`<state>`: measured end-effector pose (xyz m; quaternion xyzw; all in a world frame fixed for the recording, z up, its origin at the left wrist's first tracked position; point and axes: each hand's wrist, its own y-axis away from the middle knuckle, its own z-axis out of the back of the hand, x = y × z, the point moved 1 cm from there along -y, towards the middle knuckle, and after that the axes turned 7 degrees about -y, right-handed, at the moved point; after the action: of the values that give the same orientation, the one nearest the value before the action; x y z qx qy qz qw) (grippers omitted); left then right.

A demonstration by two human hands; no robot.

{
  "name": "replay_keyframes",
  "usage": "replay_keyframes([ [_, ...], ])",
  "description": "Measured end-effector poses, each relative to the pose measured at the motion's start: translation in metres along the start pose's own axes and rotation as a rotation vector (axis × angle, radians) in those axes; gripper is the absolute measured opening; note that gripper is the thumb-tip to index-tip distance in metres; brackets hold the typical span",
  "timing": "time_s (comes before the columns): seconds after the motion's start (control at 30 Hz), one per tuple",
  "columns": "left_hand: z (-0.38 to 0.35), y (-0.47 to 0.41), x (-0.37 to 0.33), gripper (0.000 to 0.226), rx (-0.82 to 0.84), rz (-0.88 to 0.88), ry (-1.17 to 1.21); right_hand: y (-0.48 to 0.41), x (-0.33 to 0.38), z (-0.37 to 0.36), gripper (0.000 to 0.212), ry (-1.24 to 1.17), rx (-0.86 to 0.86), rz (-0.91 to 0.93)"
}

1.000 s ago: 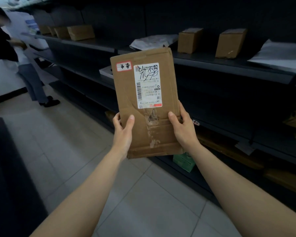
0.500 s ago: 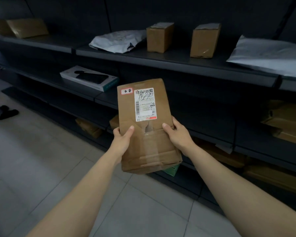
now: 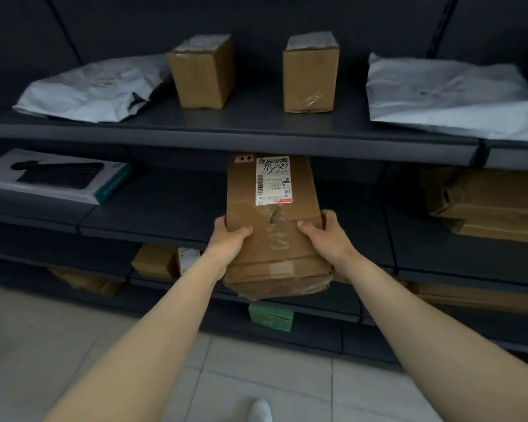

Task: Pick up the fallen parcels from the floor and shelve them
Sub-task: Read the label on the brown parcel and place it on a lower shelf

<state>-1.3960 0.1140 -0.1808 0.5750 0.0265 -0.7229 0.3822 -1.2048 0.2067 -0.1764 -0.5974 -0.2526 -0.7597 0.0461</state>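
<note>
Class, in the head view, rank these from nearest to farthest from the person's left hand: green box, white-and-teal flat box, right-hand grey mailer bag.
From the left hand:
1. Green box, bottom shelf, below.
2. White-and-teal flat box, middle shelf, left.
3. Grey mailer bag, top shelf, far right.

Open bay on the middle shelf (image 3: 171,208)
Bare run between the flat retail box (image 3: 55,176) left and stacked cardboard parcels (image 3: 488,205) right; upper shelf edge (image 3: 226,138) overhangs.

Single head view looks forward and down, close to dark shelving (image 3: 226,138)
</note>
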Motion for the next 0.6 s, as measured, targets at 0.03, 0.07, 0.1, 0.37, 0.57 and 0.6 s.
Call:
replay_keyframes([
  [0.03, -0.002, -0.013, -0.007, 0.063, 0.019, -0.02, -0.009, -0.009, 0.004, 0.0, 0.058, -0.007, -0.023, -0.011],
  [0.07, -0.003, -0.026, -0.013, 0.067, 0.036, -0.041, -0.018, -0.019, 0.008, 0.0, 0.06, -0.007, -0.049, -0.02],
  [0.1, -0.005, -0.038, -0.019, 0.07, 0.05, -0.061, -0.034, -0.028, 0.011, -0.001, 0.063, 0.005, -0.078, -0.026],
  [0.37, -0.019, -0.105, -0.036, 0.078, 0.141, -0.111, -0.148, -0.077, 0.001, -0.007, 0.072, -0.034, -0.214, -0.096],
  [0.57, -0.028, -0.127, -0.027, 0.081, 0.161, -0.129, -0.099, -0.092, -0.01, -0.009, 0.071, -0.087, -0.226, -0.075],
  [0.6, -0.03, -0.129, -0.027, 0.082, 0.163, -0.118, -0.091, -0.094, -0.01, -0.008, 0.071, -0.097, -0.222, -0.075],
])
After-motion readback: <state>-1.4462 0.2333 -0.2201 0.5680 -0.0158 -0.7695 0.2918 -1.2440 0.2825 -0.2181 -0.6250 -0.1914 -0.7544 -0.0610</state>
